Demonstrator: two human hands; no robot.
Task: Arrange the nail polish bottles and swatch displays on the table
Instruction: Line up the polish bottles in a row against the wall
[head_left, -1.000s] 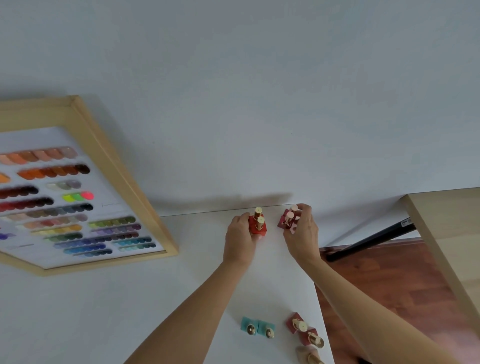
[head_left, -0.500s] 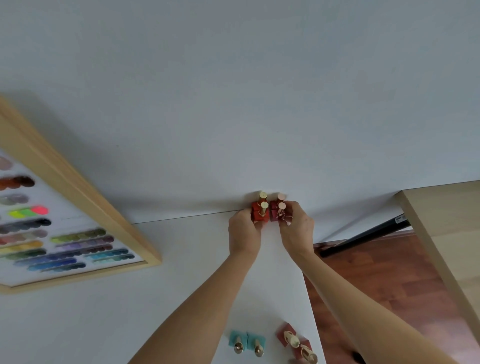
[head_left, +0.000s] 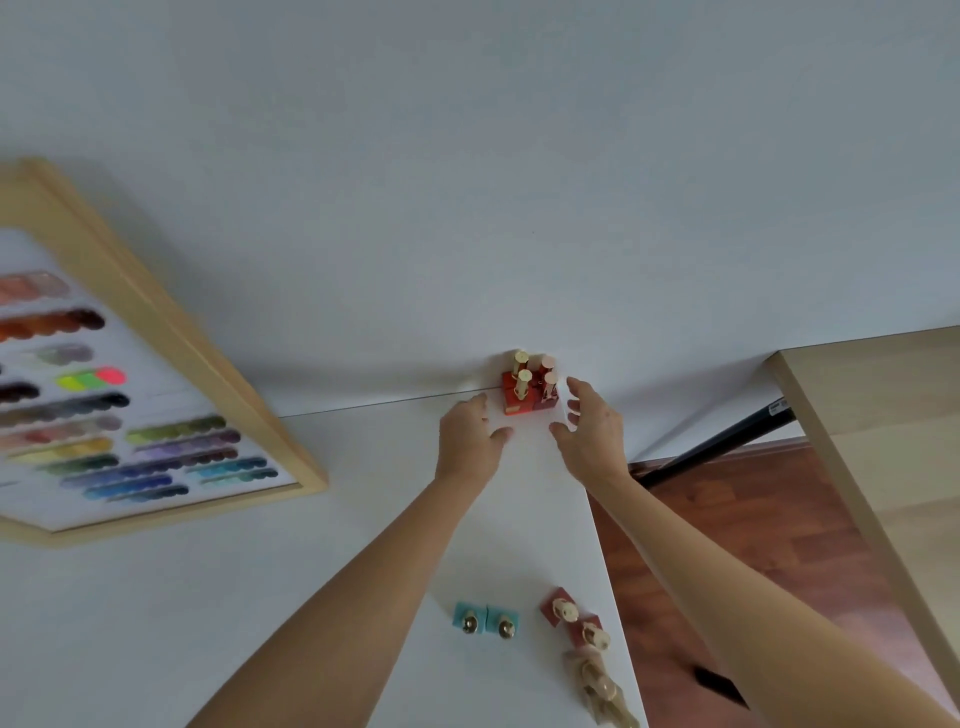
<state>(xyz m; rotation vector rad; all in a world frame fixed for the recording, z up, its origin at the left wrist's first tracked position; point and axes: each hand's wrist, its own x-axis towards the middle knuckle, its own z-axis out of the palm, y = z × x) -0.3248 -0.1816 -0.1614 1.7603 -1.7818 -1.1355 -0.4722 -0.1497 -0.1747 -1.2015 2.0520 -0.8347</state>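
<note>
White bench (head_left: 363, 519), far corner: both hands (head_left: 470, 436) (head_left: 592, 434) spread, flanking red bottles (head_left: 527, 387); nudging gently should keep the block square.

The setting resembles a nail salon workstation: a framed swatch display (head_left: 130, 395) and nail polish bottles (head_left: 530, 387) occupy a white desk (head_left: 260, 597).

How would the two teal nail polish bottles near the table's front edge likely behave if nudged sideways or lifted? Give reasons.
The teal bottles have square, flat-sided bodies, so they would probably slide rather than roll. Their narrower gold caps sit above the base, so a high push might tip them. They look small, likely light, and possibly breakable glass; the material cannot be confirmed.
</note>
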